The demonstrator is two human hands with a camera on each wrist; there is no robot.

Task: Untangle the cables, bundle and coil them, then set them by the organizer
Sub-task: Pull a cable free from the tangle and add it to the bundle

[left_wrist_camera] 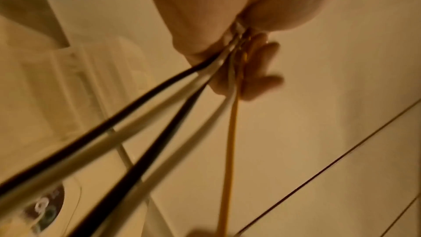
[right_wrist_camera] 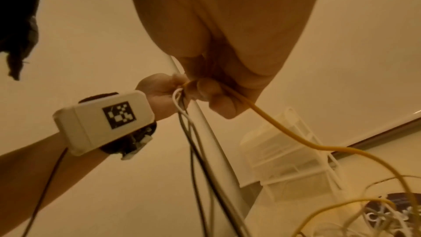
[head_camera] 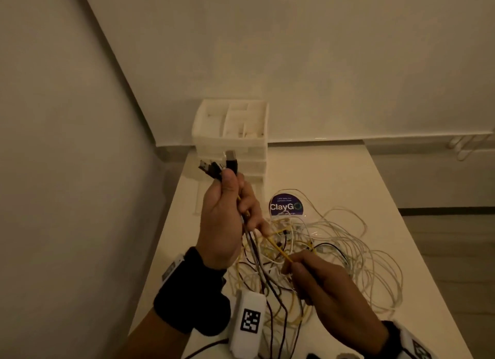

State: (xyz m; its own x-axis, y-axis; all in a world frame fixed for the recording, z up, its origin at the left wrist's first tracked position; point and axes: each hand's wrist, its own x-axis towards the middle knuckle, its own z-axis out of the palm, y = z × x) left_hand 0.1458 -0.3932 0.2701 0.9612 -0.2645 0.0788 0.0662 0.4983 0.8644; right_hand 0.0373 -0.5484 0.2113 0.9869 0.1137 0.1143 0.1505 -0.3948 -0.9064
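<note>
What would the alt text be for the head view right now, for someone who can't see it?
The left hand holds several cable ends upright, black USB plugs sticking out on top, while the right hand pinches a yellow cable stretched between them. Below lies a tangle of cables on the white table, with a white drawer organizer behind.

Smooth matt table (head_camera: 375,187); translucent white plastic organizer (head_camera: 232,133) beyond the left hand (head_camera: 223,219), which grips rubbery cables (head_camera: 334,251) with metal-tipped plugs (head_camera: 229,155).
</note>
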